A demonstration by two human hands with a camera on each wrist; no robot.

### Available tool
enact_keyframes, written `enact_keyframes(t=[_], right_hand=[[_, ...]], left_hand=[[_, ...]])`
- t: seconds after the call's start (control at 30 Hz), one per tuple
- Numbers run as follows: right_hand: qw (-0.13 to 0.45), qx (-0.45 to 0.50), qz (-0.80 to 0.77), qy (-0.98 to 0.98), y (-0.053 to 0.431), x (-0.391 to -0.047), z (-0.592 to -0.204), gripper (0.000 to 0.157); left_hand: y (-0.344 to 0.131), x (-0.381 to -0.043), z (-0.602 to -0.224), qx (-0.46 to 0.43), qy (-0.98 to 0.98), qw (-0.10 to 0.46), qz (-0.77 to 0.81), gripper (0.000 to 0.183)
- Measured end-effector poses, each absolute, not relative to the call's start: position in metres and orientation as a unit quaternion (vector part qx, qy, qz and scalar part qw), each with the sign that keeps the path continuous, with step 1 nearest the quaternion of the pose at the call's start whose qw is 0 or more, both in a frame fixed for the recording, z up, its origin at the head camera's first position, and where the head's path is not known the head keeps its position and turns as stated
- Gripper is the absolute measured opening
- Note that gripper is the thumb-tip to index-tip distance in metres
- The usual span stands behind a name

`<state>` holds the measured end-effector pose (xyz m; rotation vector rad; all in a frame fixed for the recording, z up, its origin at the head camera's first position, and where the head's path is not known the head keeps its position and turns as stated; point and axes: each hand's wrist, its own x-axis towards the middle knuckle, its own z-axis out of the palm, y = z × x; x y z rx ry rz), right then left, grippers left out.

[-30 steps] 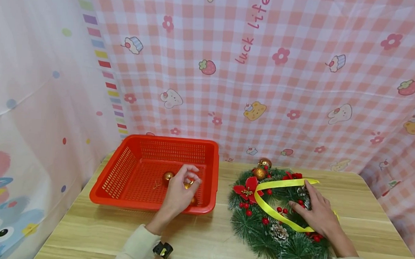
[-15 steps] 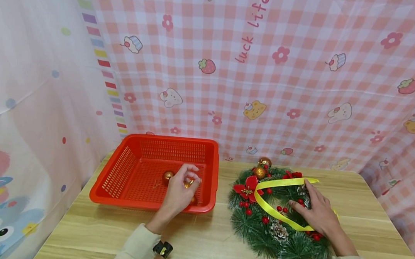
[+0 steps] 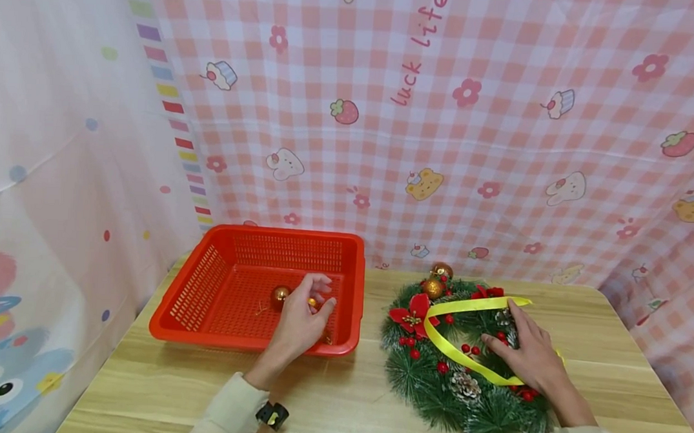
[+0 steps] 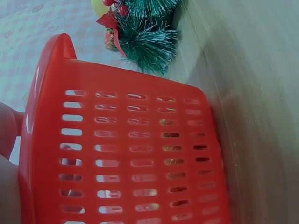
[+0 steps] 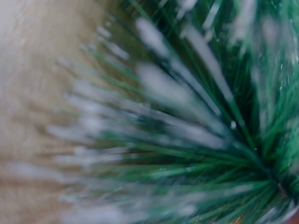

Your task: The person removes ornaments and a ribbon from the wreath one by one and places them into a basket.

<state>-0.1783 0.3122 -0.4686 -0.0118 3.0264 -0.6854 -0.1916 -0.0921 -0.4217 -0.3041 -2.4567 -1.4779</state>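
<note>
My left hand point(image 3: 298, 318) reaches into the right part of a red plastic basket point(image 3: 183, 300), fingers bent, thumb and forefinger tips apart. A bit of gold bauble point(image 3: 312, 301) shows between thumb and fingers; whether they hold it is hidden. Left of the hand, a shiny gold bauble point(image 3: 281, 297) lies on the basket floor. My right hand point(image 3: 535, 360) rests on the right side of a green Christmas wreath point(image 3: 415, 381), thumb and forefinger spread. Its forefinger touches a yellow ribbon point(image 3: 471, 306) looped across the wreath. The right wrist view shows blurred frosted needles point(image 5: 187, 140).
The wreath bears a red poinsettia point(image 3: 418, 313), red berries, a pine cone point(image 3: 464, 386) and two gold baubles point(image 3: 434, 287) at its far side. The basket's slotted side wall point(image 4: 135, 140) fills the left wrist view. A checked cloth point(image 3: 385, 147) hangs behind the wooden table point(image 3: 339, 397).
Less gold shows between my left thumb and fingers than before, and the thumb and forefinger look slightly further apart. My right hand and the wreath stay in place.
</note>
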Motion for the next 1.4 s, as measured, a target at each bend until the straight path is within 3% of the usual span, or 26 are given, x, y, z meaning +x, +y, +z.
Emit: enact_keyframes(t=[0.27,0.63,1.4], right_hand=[[0.026,-0.005,-0.223,0.974,0.311,-0.178,-0.473,0.096],[0.023,-0.014,-0.220,0.975,0.307,-0.178,-0.473,0.098],[0.032,-0.035,-0.231,0.972,0.319,-0.181,-0.471,0.099]], left_hand=[[-0.076,-0.184,-0.417,-0.138,-0.899,0.088,-0.405,0.043],[-0.050,-0.174,-0.423,-0.114,-0.950,0.023,-0.291,0.065],[-0.040,-0.182,-0.425,-0.103,-0.968,-0.007,-0.231,0.075]])
